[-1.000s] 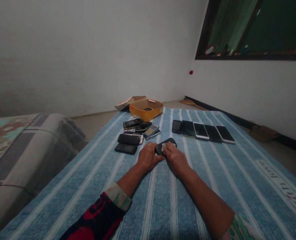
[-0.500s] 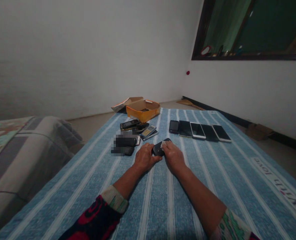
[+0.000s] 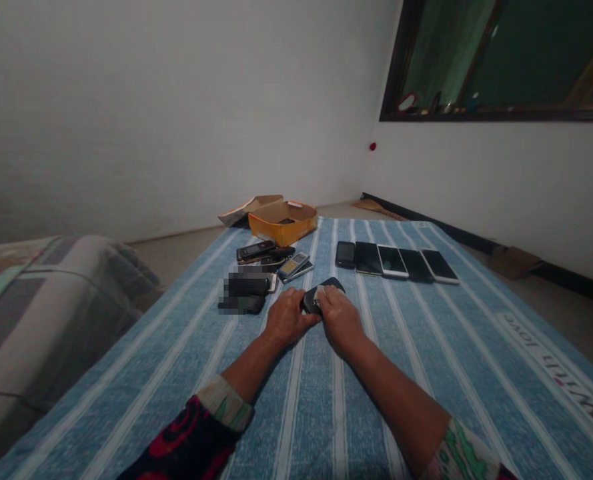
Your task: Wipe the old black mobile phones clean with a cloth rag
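Observation:
Both my hands meet on a black phone (image 3: 325, 285) lying on the blue striped mat (image 3: 406, 373). My left hand (image 3: 287, 319) grips its near left edge. My right hand (image 3: 340, 321) presses a small white cloth (image 3: 320, 292) onto its face, hiding most of the phone. To the left of my hands lie a black case (image 3: 249, 287), a blurred keypad phone (image 3: 241, 305), and a silver keypad phone (image 3: 294, 265). Farther right, a row of several smartphones (image 3: 392, 261) lies flat, side by side.
An orange cardboard box (image 3: 282, 225) with a torn flap stands at the far end of the mat. A grey rolled mattress (image 3: 61, 313) rises along the left side. A dark-framed window (image 3: 496, 60) sits high on the right wall.
The whole scene has shifted slightly left in view as my head turned. My hands stay on the black phone, with no clear change in grip.

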Tool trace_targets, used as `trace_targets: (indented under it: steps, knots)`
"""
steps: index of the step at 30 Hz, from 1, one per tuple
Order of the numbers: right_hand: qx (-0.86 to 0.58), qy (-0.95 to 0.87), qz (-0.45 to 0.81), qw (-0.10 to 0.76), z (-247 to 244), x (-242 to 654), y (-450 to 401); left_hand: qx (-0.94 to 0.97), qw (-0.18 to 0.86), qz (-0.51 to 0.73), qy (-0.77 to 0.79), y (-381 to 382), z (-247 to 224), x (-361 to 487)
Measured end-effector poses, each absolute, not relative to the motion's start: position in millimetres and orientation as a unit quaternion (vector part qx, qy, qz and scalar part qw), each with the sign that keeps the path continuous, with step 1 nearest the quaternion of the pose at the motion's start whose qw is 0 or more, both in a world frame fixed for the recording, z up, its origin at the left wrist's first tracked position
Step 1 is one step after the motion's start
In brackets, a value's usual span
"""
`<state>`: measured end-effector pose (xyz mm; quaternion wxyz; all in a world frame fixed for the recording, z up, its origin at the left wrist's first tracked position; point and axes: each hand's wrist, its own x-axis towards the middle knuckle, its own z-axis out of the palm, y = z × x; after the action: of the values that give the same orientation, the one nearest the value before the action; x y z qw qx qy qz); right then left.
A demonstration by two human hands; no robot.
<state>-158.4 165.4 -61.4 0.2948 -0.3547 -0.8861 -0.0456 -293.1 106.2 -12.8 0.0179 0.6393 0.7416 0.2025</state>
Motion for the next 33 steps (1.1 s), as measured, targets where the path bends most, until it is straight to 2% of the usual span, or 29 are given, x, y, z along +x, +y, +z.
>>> trace_targets:
  steps: [3,8,14,19,24,30,33]
  knots:
    - [-0.298,-0.904,-0.046,0.304,-65,-163,162,0.646,0.005,0.212,0.733,106,-14,-293]
    - [-0.344,-0.887,-0.041,0.304,-66,-161,163,0.640,0.019,0.212,0.738,105,-12,-292]
    - [-0.288,-0.905,-0.034,0.311,-68,-161,160,0.650,0.004,0.216,0.729,106,-15,-294]
    - [-0.355,-0.881,-0.028,0.313,-62,-160,168,0.642,0.013,0.206,0.738,106,-14,-293]
    - [-0.286,-0.902,-0.036,0.322,-61,-160,163,0.647,0.006,0.219,0.731,106,-13,-292]
    - [-0.339,-0.886,-0.039,0.315,-56,-155,170,0.642,0.015,0.214,0.736,107,-13,-293]
    - [-0.305,-0.897,-0.045,0.318,-57,-157,166,0.647,0.003,0.220,0.730,107,-16,-294]
